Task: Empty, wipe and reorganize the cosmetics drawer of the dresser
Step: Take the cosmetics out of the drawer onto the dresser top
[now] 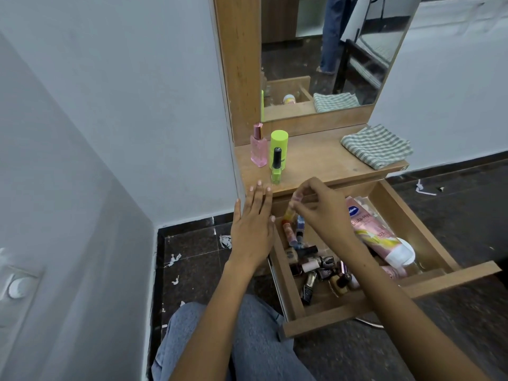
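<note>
Right hand (320, 207) pinches a small bottle (292, 209) over the drawer (291, 284); left hand (253, 229) flat, holding nothing. Bottle likely light, slick, breakable glass. Best held round the body.

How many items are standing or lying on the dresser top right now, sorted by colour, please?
Pink: 1, the perfume bottle
Lime green: 2, the tall can and the black-capped nail polish in front of it
Green-and-white striped: 1, the folded cloth
Total: 4
</note>
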Demonstrator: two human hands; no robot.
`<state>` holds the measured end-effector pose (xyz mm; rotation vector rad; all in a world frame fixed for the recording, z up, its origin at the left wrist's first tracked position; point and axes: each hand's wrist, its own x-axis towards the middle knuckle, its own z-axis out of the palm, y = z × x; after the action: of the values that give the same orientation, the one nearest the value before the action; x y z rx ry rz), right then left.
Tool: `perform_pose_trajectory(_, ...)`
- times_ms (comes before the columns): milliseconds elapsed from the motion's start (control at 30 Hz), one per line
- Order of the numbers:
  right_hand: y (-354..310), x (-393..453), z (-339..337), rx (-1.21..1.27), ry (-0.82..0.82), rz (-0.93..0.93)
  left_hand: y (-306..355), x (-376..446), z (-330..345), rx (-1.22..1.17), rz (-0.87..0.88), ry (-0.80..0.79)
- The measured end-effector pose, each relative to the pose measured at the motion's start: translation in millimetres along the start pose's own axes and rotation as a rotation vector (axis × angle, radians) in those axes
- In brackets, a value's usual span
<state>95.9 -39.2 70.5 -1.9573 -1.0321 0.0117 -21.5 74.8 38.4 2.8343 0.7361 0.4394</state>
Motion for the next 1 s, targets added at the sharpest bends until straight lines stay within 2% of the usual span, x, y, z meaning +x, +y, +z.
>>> perform_pose_trajectory(200, -13.3, 30.8, -14.6, 0.045, 0.201, -0.042, 0.8, 0.8, 0.6, -0.004, -0.005, 0.007)
perform_pose_trajectory(300, -10.5, 47.8, -6.9, 0.032, 0.246, -0.043, 1.3, 0.7, 0.1, -0.009, -0.005, -0.001)
perform_pose_trajectory(467, -5.0, 64.5, 8.0, -0.033, 0.245, -0.035, 0.3, 0.3, 0.3, -0.003, -0.003, -0.003)
perform_pose_trajectory(867, 2.5, 57.3, 15.2, -0.009, 0.154, 0.031, 0.2, -0.9, 0.2, -0.022, 0.0, 0.006)
perform_pose_trajectory(1000, 3.8, 30.5, 3.0, -0.024, 0.204, 0.024, -0.3, -1.1, 0.3, -0.033, 0.001, 0.008)
